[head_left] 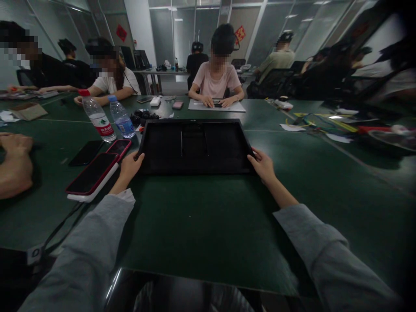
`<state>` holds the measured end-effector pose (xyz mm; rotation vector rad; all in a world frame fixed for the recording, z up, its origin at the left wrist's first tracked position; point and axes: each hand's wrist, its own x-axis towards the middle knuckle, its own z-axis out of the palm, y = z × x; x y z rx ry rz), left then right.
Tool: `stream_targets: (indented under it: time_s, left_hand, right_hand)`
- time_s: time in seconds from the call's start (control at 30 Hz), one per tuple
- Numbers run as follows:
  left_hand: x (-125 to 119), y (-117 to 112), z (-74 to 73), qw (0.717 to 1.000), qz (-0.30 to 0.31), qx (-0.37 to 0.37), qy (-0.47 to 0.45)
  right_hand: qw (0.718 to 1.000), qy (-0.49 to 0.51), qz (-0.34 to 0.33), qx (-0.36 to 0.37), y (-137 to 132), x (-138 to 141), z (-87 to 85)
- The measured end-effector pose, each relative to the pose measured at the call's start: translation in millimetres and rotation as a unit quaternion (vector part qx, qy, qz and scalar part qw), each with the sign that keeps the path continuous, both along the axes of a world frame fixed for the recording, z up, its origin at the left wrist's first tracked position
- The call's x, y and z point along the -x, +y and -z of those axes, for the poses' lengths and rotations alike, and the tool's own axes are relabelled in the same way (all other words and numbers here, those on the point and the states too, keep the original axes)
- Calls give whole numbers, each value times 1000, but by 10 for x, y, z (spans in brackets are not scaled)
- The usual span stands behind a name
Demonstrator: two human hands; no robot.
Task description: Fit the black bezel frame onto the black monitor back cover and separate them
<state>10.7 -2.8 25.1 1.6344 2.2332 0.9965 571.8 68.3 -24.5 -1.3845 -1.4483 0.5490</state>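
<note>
A black rectangular tray [224,147] with raised edges is in front of me, its far edge away from me. Inside it are a darker middle part and two thin upright lines. My left hand [130,166] grips its left edge, thumb over the rim. At the opposite edge my right hand [262,165] holds on in the same way. The fingers under the tray are partly hidden. Just left of my left hand lie a phone in a red case [94,173] on a white block and a smaller red-edged phone [119,147].
A red-capped bottle [99,119] and a blue-capped bottle [121,119] stand left of the tray. A dark phone [86,153] lies nearby. Another person's arm [14,164] rests at the left. Wires [312,121] spread at the right. A person [217,80] sits opposite.
</note>
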Motion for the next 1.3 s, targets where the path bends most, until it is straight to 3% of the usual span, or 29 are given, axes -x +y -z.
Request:
stream_targets:
  time_s: [0.23,0.5,0.7,0.8,0.9,1.07,1.17,1.3]
  left_hand:
    - [48,29,45,1000,-13,-3,-22]
    - [-33,-42,3,999,-19,12,23]
    - [-148,-160,-103,988,-42,42,140]
    - [-148,-218,-204,979,-28,19,200]
    - [-55,-318,-344,972,-21,-21,231]
    - [153,-485,-463,961,-81,-63,258]
    - [189,-404,-405,959,-86,-64,261]
    - [153,-93,-264,976,-40,-6,214]
  right_hand:
    - [999,-46,-11,2,17,-22,29]
    - [989,-143,20,-23,1,7,-16]
    - [988,-152,21,-10,10,-24,30]
    - [988,-154,21,-12,16,-47,57]
    - [987,-160,23,-16,21,-51,55]
    - [985,-168,27,-10,-1,-29,14]
    - [986,-163,31,-8,-18,-21,4]
    - [987,-152,38,-18,-24,-19,4]
